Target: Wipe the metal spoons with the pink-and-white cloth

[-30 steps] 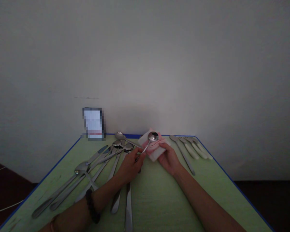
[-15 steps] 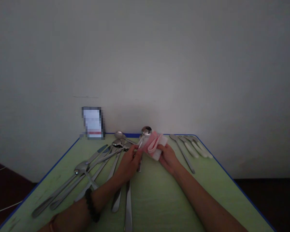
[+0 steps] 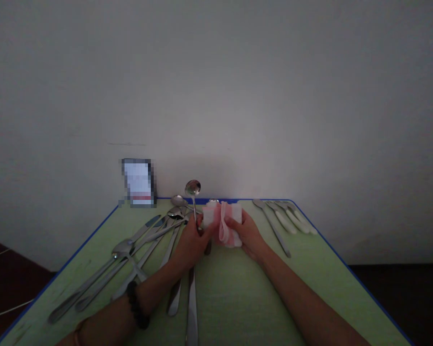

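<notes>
My left hand (image 3: pixel 193 242) is closed around the handle of a shiny metal spoon (image 3: pixel 193 188), whose round bowl points up toward the wall. Its fingertips also meet the edge of a folded pink-and-white cloth (image 3: pixel 233 214). My right hand (image 3: pixel 250 235) grips that cloth from the right, thumb on top and fingers beneath. Behind the cloth, the tip of another spoon bowl (image 3: pixel 214 201) peeks out; the rest of it is mostly covered. Left of my hands lie several metal spoons (image 3: pixel 122 247) and knives (image 3: pixel 152 221), some crossing each other.
On the right of the green table (image 3: pixel 238 307), a metal utensil (image 3: pixel 272 228) lies beside several white-handled forks (image 3: pixel 286 223). A blurred-out phone-like screen (image 3: pixel 137 182) leans at the back left. A pale wall (image 3: pixel 238 120) rises behind the blue table edge.
The held spoon has swung left and more upright, away from the cloth. The cloth has turned and shifted slightly left and down with my right hand.
</notes>
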`<state>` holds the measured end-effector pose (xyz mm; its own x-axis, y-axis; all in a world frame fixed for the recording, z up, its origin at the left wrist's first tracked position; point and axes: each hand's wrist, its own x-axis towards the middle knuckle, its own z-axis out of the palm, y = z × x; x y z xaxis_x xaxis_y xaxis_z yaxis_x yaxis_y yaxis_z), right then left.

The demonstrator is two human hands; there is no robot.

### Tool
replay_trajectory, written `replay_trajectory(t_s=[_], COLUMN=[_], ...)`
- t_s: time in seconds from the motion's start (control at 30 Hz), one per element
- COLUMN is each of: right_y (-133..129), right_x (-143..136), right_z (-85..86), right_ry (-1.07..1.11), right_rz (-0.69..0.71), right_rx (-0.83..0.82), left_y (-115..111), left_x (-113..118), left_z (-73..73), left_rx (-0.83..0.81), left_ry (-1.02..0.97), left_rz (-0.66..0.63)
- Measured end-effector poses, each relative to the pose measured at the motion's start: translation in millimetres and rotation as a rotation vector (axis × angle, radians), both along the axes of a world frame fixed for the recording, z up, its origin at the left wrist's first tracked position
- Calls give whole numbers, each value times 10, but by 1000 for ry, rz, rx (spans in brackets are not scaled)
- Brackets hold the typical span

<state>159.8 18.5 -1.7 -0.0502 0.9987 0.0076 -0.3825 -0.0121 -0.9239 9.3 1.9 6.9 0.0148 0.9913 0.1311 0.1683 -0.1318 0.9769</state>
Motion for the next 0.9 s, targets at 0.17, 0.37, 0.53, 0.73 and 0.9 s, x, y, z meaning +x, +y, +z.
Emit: replay_trajectory(t_s=[0.17, 0.37, 0.53, 0.73, 0.9], right_y=[6, -96, -103, -50, -156], right_x=[-53, -106, -125, -63, -110], right_z=[-61, -2, 4, -27, -7], right_ry=[-271, -637, -611, -386, -650], right_rz=[-321, -367, -211, -445, -376], right_rx=[103, 440, 384, 312, 631], left_y=[27, 60, 83, 68, 74], left_x=[-38, -77, -84, -80, -85], left_z=[-56, -30, -58, -38, -26], left_rx=[67, 88, -1, 46, 58], left_ry=[99, 117, -8, 34, 82], left_rz=[65, 198, 150, 192, 157])
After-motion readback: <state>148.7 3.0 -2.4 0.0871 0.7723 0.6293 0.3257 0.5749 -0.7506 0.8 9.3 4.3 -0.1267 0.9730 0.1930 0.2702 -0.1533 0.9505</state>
